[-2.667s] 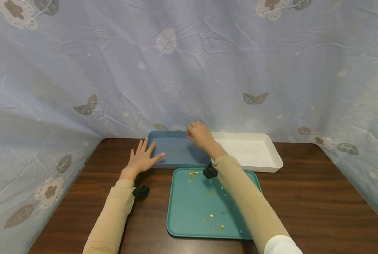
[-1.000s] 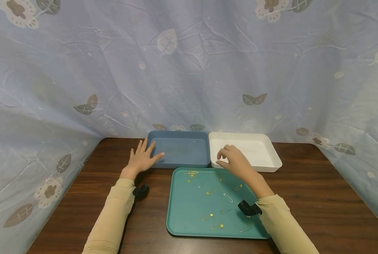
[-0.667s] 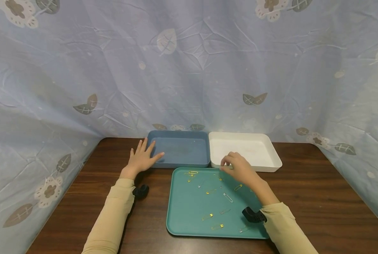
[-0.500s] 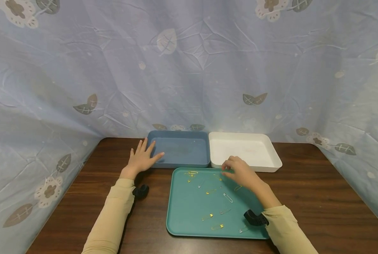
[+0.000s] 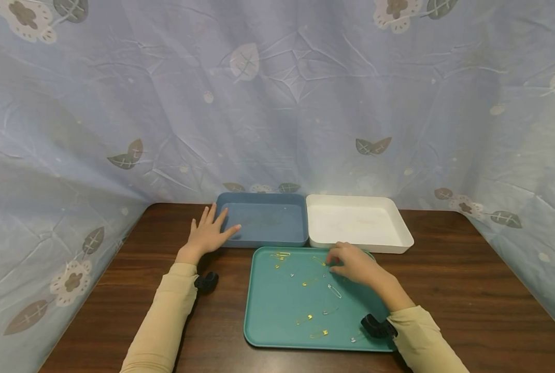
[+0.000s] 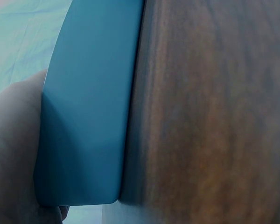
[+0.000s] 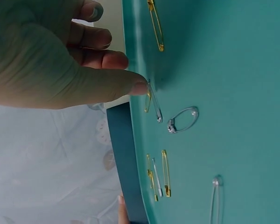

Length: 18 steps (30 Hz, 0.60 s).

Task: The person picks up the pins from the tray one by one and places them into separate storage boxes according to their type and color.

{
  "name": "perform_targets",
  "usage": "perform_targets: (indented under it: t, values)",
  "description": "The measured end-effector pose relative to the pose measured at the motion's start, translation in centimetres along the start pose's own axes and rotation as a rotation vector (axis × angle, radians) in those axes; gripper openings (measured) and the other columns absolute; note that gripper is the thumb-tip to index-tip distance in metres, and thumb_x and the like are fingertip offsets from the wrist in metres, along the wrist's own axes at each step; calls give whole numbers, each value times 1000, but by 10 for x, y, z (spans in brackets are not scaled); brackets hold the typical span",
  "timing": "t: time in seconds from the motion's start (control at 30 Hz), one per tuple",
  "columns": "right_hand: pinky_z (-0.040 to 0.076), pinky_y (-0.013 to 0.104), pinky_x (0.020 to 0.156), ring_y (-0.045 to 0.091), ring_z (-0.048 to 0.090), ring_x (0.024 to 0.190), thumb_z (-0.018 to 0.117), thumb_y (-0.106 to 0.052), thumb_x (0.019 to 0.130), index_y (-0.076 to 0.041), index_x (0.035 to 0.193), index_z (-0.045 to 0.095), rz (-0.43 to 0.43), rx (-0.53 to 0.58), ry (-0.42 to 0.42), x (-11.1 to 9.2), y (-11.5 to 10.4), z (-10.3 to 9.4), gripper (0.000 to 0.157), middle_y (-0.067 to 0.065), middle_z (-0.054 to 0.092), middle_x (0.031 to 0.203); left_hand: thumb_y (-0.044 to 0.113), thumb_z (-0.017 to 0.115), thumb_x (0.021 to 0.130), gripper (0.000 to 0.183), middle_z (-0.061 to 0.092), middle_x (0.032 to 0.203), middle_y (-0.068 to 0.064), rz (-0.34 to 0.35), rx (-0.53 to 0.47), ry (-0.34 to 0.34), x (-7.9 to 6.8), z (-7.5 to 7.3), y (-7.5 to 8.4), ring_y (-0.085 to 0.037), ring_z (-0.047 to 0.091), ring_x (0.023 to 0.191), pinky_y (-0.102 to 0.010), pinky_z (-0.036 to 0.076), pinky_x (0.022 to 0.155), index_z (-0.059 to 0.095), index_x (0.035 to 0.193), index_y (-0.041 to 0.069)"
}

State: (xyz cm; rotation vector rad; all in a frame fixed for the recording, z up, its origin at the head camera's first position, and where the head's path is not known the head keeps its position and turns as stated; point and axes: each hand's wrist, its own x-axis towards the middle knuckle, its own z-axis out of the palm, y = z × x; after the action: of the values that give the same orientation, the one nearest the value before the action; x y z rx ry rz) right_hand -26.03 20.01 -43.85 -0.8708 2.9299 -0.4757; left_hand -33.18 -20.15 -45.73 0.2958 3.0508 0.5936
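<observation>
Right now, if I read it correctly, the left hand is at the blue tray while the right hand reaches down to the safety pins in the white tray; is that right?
Not quite: the head view shows the safety pins under the right hand lying in the green tray, not the white tray. The left hand is indeed at the blue tray.

No readable text, labels, brands or numbers anywhere.

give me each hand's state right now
Left hand: open, spread at the blue tray.
Right hand: open over the green tray; contact with the silver safety pin by its thumb can't be told.
</observation>
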Motion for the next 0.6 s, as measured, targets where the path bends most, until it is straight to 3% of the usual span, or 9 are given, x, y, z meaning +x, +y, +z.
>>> perform_targets:
  t: [0.33, 0.6]
  values:
    - [46, 30, 70, 9, 49, 77, 76, -11, 83, -15, 85, 65, -20, -3, -9, -1, 0, 2, 11, -4, 57, 86, 74, 36, 91, 89, -1, 164, -18, -5, 12, -6, 2, 2, -1, -43, -3, 151, -73, 2, 112, 16, 158, 18]
    - [40, 25, 65, 8, 43, 73, 74, -11, 85, -17, 77, 62, -17, 43, -22, -5, 1, 3, 16, -5, 50, 80, 73, 36, 92, 88, -2, 164, -19, -9, 11, -4, 1, 0, -1, -43, -2, 151, -73, 1, 112, 17, 157, 17]
